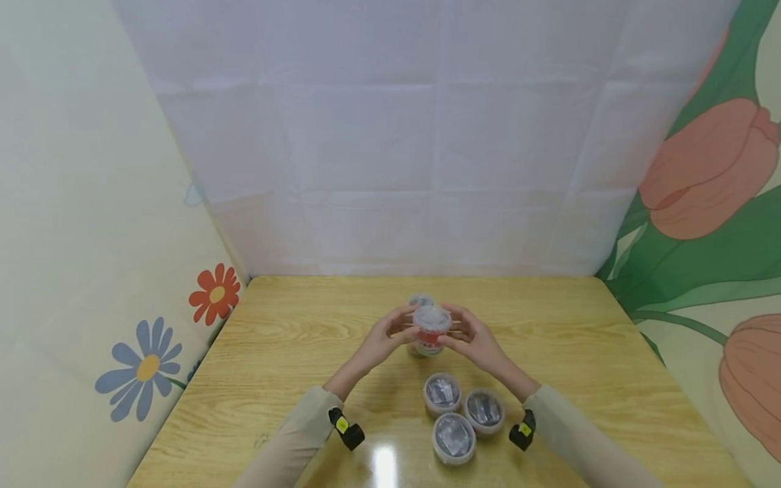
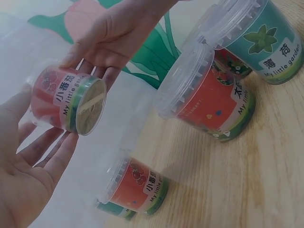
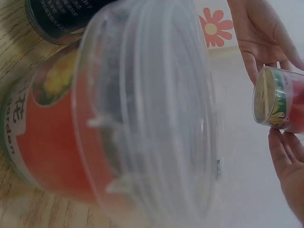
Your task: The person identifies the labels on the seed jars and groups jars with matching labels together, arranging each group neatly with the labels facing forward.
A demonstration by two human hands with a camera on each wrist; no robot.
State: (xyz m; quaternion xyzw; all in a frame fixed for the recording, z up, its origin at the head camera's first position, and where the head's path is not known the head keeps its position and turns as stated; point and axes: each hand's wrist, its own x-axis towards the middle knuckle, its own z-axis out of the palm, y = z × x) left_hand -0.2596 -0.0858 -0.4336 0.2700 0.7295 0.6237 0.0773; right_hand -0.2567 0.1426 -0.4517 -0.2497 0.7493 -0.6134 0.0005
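Both hands hold a clear lidded plastic cup (image 1: pixel 432 327) with a red tomato-picture label, raised over the table. My left hand (image 1: pixel 390 332) grips its left side and my right hand (image 1: pixel 468 333) its right, thumbs towards me and fingers behind. In the left wrist view the cup (image 2: pixel 69 99) is tilted, its brownish base showing. Just beyond, partly hidden by it, stands another lidded cup (image 1: pixel 421 299); the left wrist view shows a similar red tomato cup (image 2: pixel 137 185) with a teal one (image 2: pixel 114 209) beside it.
Three lidded cups, a left one (image 1: pixel 442 393), a right one (image 1: pixel 485 410) and a front one (image 1: pixel 454 439), stand clustered on the wooden table (image 1: pixel 293 352) nearer to me. White cloth (image 1: pixel 390 169) hangs behind the table's far edge, with flower-patterned hangings (image 1: pixel 702 271) at the sides.
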